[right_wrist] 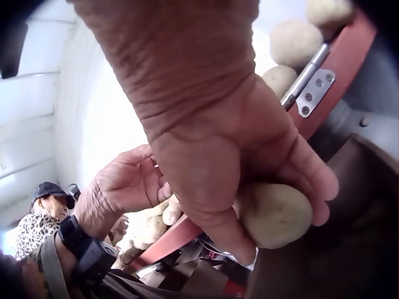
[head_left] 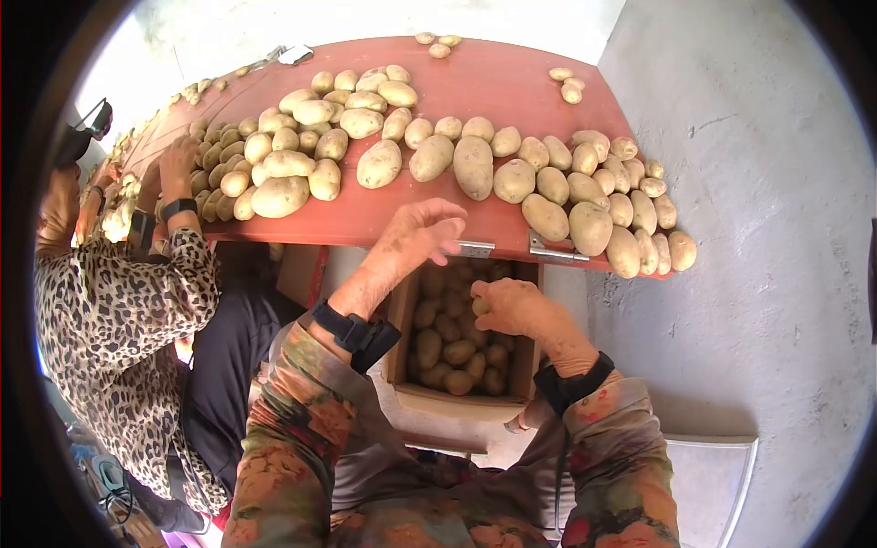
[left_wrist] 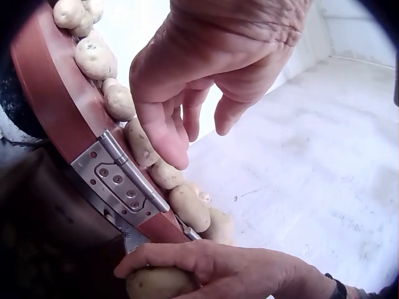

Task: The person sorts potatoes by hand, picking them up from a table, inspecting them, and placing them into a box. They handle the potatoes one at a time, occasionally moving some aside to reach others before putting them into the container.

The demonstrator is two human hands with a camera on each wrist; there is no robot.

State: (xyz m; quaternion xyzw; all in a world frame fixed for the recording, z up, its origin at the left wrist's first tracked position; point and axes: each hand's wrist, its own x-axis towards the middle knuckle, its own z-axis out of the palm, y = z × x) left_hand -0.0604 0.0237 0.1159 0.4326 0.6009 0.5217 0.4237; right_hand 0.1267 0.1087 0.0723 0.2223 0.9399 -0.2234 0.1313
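My right hand point(head_left: 523, 310) grips a potato point(right_wrist: 278, 216) over a cardboard box point(head_left: 454, 404) below the table's front edge. In the right wrist view, fingers and thumb curl round the potato's sides. Several more potatoes point(head_left: 448, 352) lie inside the box. Near the table edge, left of the right hand, my left hand point(head_left: 416, 239) hangs with its fingers loosely bent and holds nothing. Behind it, rows of potatoes point(head_left: 473, 169) lie on the red table point(head_left: 512, 78).
Metal hinges point(head_left: 559, 248) sit on the table's front edge. At the left, another person in a leopard-print top point(head_left: 128, 301) reaches among potatoes on the table. A grey wall point(head_left: 731, 228) stands at the right, with a pale panel point(head_left: 708, 484) low beside it.
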